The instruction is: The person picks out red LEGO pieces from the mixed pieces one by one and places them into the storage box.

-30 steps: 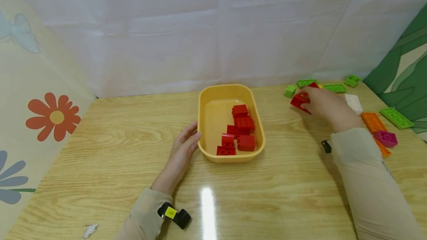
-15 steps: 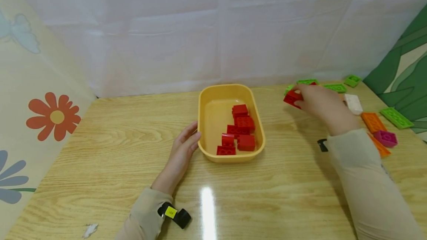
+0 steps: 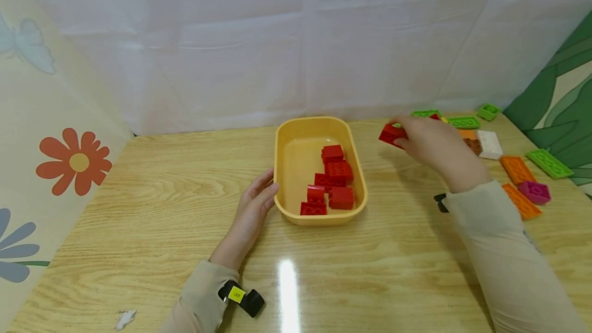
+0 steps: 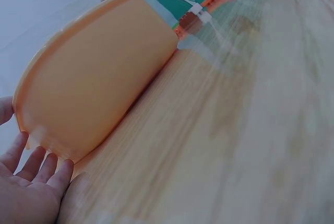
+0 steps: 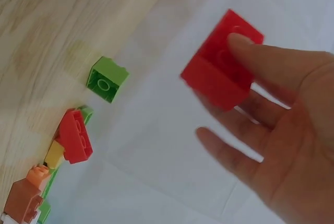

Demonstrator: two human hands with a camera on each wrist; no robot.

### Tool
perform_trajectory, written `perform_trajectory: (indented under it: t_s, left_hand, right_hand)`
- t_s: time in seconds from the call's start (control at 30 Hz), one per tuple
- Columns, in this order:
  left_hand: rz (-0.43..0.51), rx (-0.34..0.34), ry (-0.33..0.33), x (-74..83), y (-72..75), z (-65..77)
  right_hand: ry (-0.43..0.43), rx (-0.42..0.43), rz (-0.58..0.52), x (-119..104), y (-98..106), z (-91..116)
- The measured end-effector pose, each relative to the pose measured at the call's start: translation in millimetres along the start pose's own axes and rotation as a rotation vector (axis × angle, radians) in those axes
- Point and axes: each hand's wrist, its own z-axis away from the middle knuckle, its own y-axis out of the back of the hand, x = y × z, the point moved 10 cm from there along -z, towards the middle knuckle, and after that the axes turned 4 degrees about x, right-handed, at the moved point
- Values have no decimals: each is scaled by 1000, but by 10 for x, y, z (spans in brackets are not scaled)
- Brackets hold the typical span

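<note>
My right hand [image 3: 437, 150] pinches a red toy brick [image 3: 390, 135] between thumb and fingers, above the table to the right of a yellow tub [image 3: 296, 155]. In the right wrist view, that red brick [image 5: 219, 70] is tilted, with the thumb on its studded face and the outer fingers spread apart. Several red bricks [image 3: 341, 198] lie in the tub's right half. Against the tub's left outer wall rests my left hand [image 3: 252, 212]; its fingertips [image 4: 65, 166] touch the wall in the left wrist view.
Behind the right hand lie a green brick [image 5: 107, 80], another red brick [image 5: 75, 138], a small yellow piece [image 5: 55, 156] and a brown brick [image 5: 23, 200]. Orange plates [image 3: 518, 169], a magenta brick [image 3: 535, 192] and a white piece [image 3: 490, 144] lie at right. A white cloth [image 3: 222, 66] hangs behind.
My right hand has moved left with the red brick, away from the pieces at the back right and towards the tub. The left hand and the tub have not moved.
</note>
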Motion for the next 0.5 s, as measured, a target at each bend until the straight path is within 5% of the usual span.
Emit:
perform_trajectory:
  t_s: [0.5]
  left_hand:
    - [-1,12,27,-11,25,5]
  right_hand:
    - [137,195,-26,-379,217,-14]
